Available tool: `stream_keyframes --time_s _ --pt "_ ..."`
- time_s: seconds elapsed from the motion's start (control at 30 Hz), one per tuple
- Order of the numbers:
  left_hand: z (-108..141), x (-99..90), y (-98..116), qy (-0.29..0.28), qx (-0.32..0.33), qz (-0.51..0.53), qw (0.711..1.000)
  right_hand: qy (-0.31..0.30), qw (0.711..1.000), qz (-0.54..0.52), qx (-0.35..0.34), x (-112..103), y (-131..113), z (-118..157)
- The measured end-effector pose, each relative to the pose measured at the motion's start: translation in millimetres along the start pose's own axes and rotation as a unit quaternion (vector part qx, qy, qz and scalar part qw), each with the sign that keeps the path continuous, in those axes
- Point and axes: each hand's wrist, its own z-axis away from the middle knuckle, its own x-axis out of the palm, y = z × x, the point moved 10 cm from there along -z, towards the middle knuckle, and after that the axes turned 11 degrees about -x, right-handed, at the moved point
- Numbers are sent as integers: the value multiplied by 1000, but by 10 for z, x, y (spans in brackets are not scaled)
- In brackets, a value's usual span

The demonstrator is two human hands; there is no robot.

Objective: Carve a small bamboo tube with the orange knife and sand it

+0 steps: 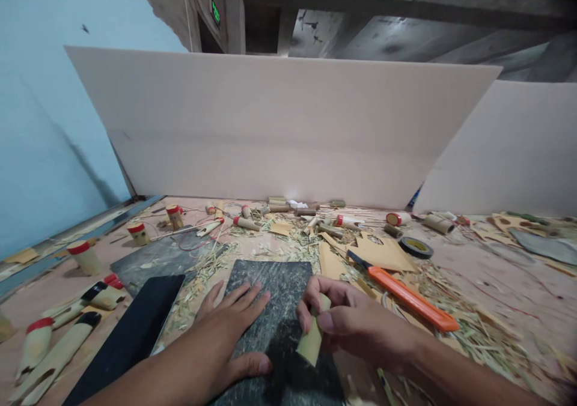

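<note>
A dark, scratched board (pixel 274 274) lies in front of me on the table. My left hand (pixel 234 328) rests flat on its left side, fingers spread, holding nothing. Over the board's right side, my right hand (pixel 342 316) grips a short pale green bamboo piece (pixel 311 345) between thumb and fingers. The bamboo is tilted, its lower end pointing toward me. Just right of that hand lies an orange utility knife (pixel 412 298) with its dark tip pointing away to the left. My fingers hide the upper part of the bamboo.
A black flat slab (pixel 130 334) lies left of the board. Bamboo tubes with red ends (pixel 83 257) stand or lie at the left. Shavings (pixel 478 322), cut yellow paper (pixel 383 253) and a tape roll (pixel 415 248) are on the right. A white panel (pixel 279 130) closes off the back.
</note>
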Motion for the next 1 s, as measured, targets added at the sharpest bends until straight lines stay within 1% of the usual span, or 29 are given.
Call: stream_keyframes --time_s 0.17,0.33,0.47,0.53,0.63,0.7,0.77,0.8,0.83,0.9,0.93,1.0 --pt "-8 9 -7 6 9 -4 1000 1 1000 22 -8 -3 -12 -5" --pt "-15 15 -22 13 19 3 1000 7 999 45 -2 -20 3 8" --pt "-8 14 -20 9 15 11 1000 34 999 15 17 -60 44 19" --pt "4 7 -12 7 12 15 1000 36 999 -4 25 -59 70 13" --pt "20 3 -7 1 2 12 1000 29 999 -5 26 -61 74 -10" --pt "21 7 -9 -4 -2 8 1000 40 999 17 23 -108 43 -24" --pt "15 10 -12 -4 1 6 1000 72 993 92 3 -228 -50 -30" --pt "11 11 -13 -1 4 6 1000 96 983 155 -13 -313 -123 -25" --pt "6 12 -17 2 7 6 1000 118 965 230 -31 -392 -209 -13" --pt "0 18 -28 7 9 7 1000 139 912 381 -64 -488 -359 14" --pt "0 22 -32 8 10 7 1000 132 887 437 -69 -503 -386 20" --pt "4 27 -33 8 12 4 1000 105 856 501 -67 -511 -359 17"
